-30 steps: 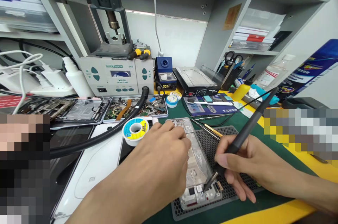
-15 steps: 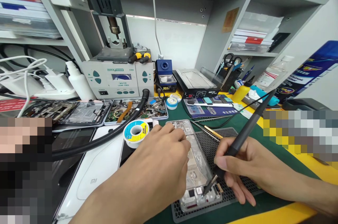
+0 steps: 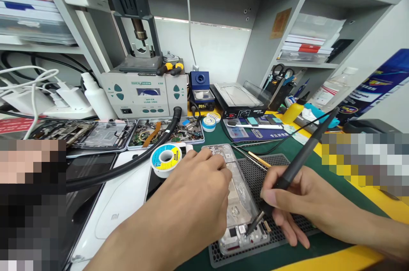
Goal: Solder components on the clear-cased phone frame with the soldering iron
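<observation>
An opened phone frame, with small parts bare at its near end, lies on a black honeycomb mat. My right hand holds a black soldering iron like a pen, its tip touching or just above the parts at the frame's near end. Over the frame's left side, my left hand is closed with fingers curled. Its fingertips are turned away, so what they grip is hidden. Beside its wrist stands a solder spool with a blue and yellow label.
A thick black hose crosses a white phone back at left. Behind are a tray of small parts, a hot-air station, a blue soldering station and a heating plate. Tweezers lie right of the frame.
The whole view has shifted very slightly. Both hands and the soldering iron keep the same places over the phone frame.
</observation>
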Tool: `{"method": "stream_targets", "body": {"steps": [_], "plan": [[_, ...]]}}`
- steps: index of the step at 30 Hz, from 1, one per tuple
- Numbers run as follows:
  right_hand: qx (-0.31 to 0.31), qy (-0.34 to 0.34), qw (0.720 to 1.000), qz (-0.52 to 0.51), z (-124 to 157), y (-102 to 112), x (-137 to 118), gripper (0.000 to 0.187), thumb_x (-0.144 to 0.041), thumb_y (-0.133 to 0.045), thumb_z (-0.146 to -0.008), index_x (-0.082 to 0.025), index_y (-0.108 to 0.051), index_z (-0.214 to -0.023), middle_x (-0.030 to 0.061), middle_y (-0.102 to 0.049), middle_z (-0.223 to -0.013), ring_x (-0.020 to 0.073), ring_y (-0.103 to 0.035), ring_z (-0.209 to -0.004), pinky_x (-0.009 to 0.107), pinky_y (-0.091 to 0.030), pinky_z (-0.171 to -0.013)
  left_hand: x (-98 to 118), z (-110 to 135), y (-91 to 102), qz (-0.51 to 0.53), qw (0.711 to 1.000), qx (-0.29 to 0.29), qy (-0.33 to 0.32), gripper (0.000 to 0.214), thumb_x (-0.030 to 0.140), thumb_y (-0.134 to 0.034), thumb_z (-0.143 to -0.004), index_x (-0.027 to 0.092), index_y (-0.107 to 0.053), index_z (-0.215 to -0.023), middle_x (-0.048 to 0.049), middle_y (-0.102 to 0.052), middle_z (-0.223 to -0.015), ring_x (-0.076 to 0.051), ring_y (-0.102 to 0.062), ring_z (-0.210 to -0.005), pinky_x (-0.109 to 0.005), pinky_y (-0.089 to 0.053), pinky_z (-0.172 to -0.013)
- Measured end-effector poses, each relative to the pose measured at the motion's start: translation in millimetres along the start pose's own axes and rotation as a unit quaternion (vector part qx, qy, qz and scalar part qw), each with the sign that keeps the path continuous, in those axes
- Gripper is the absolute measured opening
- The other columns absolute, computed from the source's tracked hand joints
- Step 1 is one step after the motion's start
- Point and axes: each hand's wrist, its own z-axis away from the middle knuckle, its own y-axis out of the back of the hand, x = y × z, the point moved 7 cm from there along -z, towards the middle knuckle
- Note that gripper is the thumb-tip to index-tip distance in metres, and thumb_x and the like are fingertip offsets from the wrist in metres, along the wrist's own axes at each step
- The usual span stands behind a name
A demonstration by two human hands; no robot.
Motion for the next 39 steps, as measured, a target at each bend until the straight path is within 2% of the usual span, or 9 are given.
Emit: {"method": "stream_targets", "body": {"steps": [14, 31, 39], "plan": [[0.012, 0.0, 1.0, 0.018, 1.4, 2.5, 1.2, 0.033, -0.03, -0.095, -0.082, -0.016, -0.066, -0.081, 0.0007, -0.074, -0.059, 0.0137, -0.071, -0.045, 0.014, -0.055, -0.039, 1.4, -0.2, 1.7, -0.002, 1.0, -0.004, 0.001, 0.022, 0.014, -0.051, -0.099, 0.018, -0.073, -0.096, -0.0084, -0.069, -0.104, -0.032, -0.062, -0.109, -0.058, -0.051, -0.103], [0.013, 0.005, 0.999, 0.03, 1.8, 2.3, 1.1, 0.033, -0.032, -0.096, -0.082, -0.017, -0.066, -0.082, 0.0002, -0.073, -0.06, 0.0134, -0.07, -0.045, 0.014, -0.054, -0.04, -0.1, 1.3, 0.5, 0.005, 1.0, -0.019, 0.011, 0.022, 0.014, -0.053, -0.098, 0.018, -0.075, -0.1, -0.0089, -0.071, -0.109, -0.032, -0.062, -0.113, -0.059, -0.05, -0.107], [0.019, 0.007, 0.999, 0.031, 4.4, 2.6, 1.8, 0.034, -0.031, -0.096, -0.082, -0.018, -0.064, -0.084, -0.0005, -0.073, -0.06, 0.0129, -0.07, -0.046, 0.013, -0.054, -0.041, 2.2, -0.2, 1.6, -0.003, 1.0, -0.008, 0.002, 0.022, 0.016, -0.052, -0.099, 0.018, -0.074, -0.097, -0.0087, -0.07, -0.107, -0.032, -0.062, -0.112, -0.058, -0.05, -0.107]]}}
